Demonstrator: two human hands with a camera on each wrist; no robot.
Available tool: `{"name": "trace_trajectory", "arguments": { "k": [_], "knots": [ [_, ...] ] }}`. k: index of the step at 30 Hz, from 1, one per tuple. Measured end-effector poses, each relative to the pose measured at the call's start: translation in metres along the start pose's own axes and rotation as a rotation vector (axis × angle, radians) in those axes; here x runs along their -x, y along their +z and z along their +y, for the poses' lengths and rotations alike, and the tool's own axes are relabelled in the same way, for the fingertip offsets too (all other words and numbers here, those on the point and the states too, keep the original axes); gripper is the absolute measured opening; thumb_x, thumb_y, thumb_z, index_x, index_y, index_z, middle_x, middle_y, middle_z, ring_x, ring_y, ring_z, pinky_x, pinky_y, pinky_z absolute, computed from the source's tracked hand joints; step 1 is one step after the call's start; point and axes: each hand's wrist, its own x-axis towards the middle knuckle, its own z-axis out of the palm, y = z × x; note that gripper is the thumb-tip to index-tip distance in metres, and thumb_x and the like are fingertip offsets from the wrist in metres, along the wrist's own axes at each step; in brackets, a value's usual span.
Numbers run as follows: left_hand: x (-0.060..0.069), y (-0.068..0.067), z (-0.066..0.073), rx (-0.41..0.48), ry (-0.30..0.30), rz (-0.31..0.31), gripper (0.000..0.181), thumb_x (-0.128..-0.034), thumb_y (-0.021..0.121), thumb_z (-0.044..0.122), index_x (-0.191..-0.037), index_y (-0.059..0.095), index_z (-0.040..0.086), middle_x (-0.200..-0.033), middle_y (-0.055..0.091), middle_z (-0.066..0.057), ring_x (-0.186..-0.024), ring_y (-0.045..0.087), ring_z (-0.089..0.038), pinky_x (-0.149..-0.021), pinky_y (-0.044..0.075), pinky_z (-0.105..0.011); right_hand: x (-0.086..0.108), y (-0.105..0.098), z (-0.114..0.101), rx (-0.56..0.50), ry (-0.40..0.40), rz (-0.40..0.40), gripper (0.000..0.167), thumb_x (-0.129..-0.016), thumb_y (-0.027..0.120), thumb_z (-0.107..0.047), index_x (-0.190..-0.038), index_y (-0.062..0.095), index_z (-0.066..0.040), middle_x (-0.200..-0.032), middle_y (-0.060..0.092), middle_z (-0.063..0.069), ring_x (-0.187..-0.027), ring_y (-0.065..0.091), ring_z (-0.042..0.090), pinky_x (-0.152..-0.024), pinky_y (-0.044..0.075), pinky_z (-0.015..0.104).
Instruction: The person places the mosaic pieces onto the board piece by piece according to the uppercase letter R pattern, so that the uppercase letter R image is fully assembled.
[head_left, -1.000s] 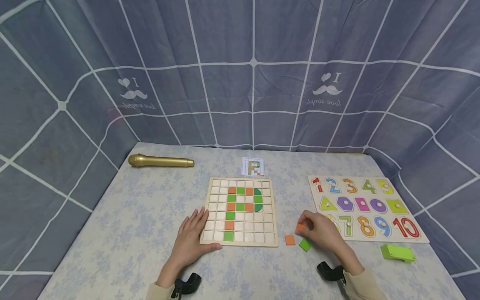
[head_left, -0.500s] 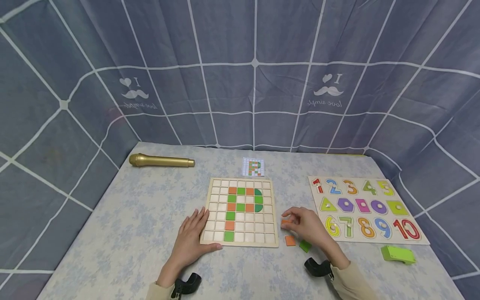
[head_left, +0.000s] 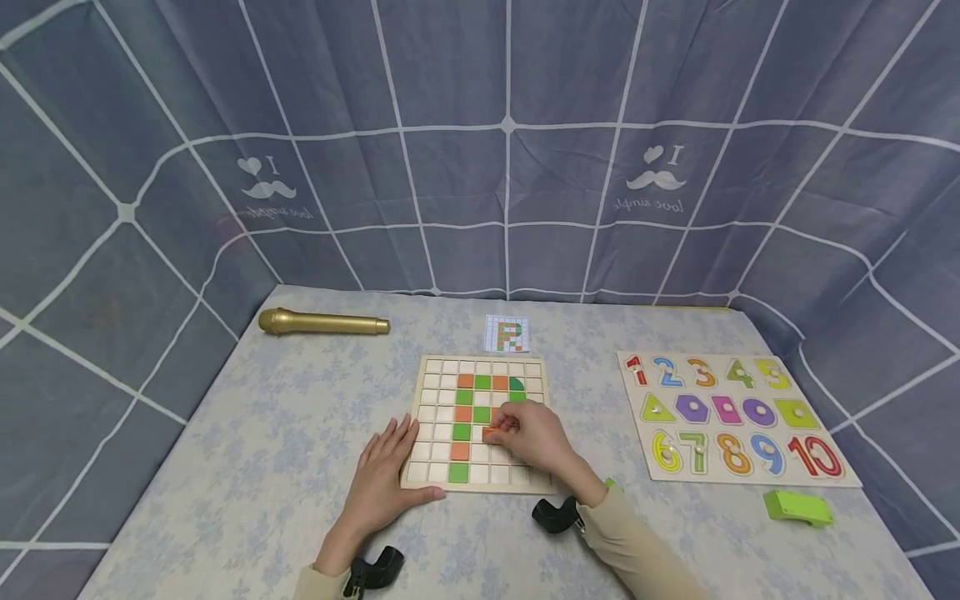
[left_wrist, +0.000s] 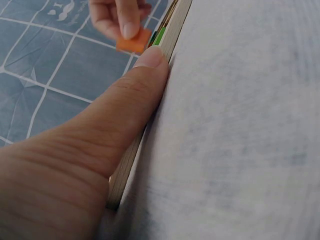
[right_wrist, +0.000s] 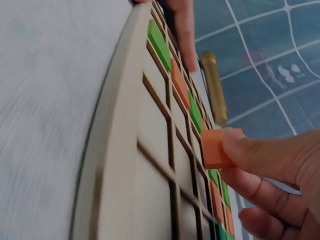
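Note:
A square wooden grid board [head_left: 438,482] lies on the table, with orange and green tiles set in several of its cells. My left hand [head_left: 384,477] rests against the board's left side, fingers straight and the thumb along its near edge. Over the middle of the board, my right hand [head_left: 536,437] pinches an orange square tile [right_wrist: 213,149] between thumb and fingers. In the right wrist view the tile is held above the grid cells. The right hand hides part of the board's right side. A green tile [head_left: 610,482] peeks out from behind the right wrist.
A small pattern card [head_left: 506,333] lies behind the board. At the back left is a gold microphone [head_left: 324,322]. To the right lies a number and shape puzzle board [head_left: 637,425], with a light green block [head_left: 798,507] in front of it.
My right hand has carried the orange tile leftward from the table beside the puzzle board to over the grid board. The left hand has stayed in place.

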Motion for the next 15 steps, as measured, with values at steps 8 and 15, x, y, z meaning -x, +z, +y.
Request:
{"name": "trace_trajectory", "arguments": {
  "k": [8, 15],
  "knots": [
    [0.0, -0.002, 0.0, 0.001, -0.009, -0.015, 0.111, -0.0669, 0.072, 0.067, -0.148, 0.031, 0.004, -0.153, 0.026, -0.013, -0.141, 0.016, -0.033, -0.111, 0.011, -0.052, -0.011, 0.012, -0.01, 0.08, -0.023, -0.002, 0.009, -0.082, 0.077, -0.021, -0.078, 0.069, -0.019, -0.067, 0.057, -0.014, -0.06, 0.052, 0.004, -0.053, 0.043, 0.022],
    [0.0, -0.003, 0.001, 0.011, -0.005, -0.019, 0.11, -0.067, 0.073, 0.066, -0.148, 0.031, 0.003, -0.152, 0.026, -0.013, -0.14, 0.016, -0.034, -0.111, 0.011, -0.053, -0.014, 0.013, -0.009, 0.148, -0.025, 0.015, 0.008, -0.08, 0.078, -0.021, -0.076, 0.072, -0.019, -0.069, 0.057, -0.011, -0.067, 0.053, 0.009, -0.055, 0.043, 0.023]
  ]
}}
